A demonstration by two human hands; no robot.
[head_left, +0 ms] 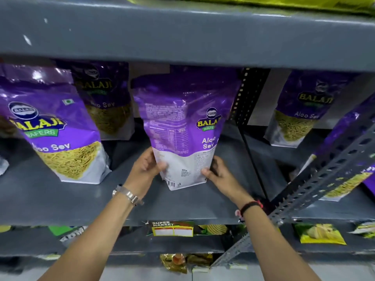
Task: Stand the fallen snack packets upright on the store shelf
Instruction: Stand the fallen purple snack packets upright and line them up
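A purple and white Aloo Sev packet (182, 126) stands upright on the grey shelf (182, 203), its printed back side turned toward me. My left hand (145, 171) grips its lower left edge and my right hand (219, 173) grips its lower right edge. Another purple packet (54, 128) stands upright to the left at the shelf front, and a second packet (105, 102) stands behind it. Past the upright post, a further packet (300, 112) stands at the back right, and one more packet (349, 163) leans at the far right edge.
A perforated steel post (245, 94) splits the shelf behind the held packet, and a slanted perforated brace (328, 171) crosses the right side. The shelf above (182, 35) hangs low overhead. Yellow-green snack packets (320, 234) and a price label (172, 229) sit on the shelf below.
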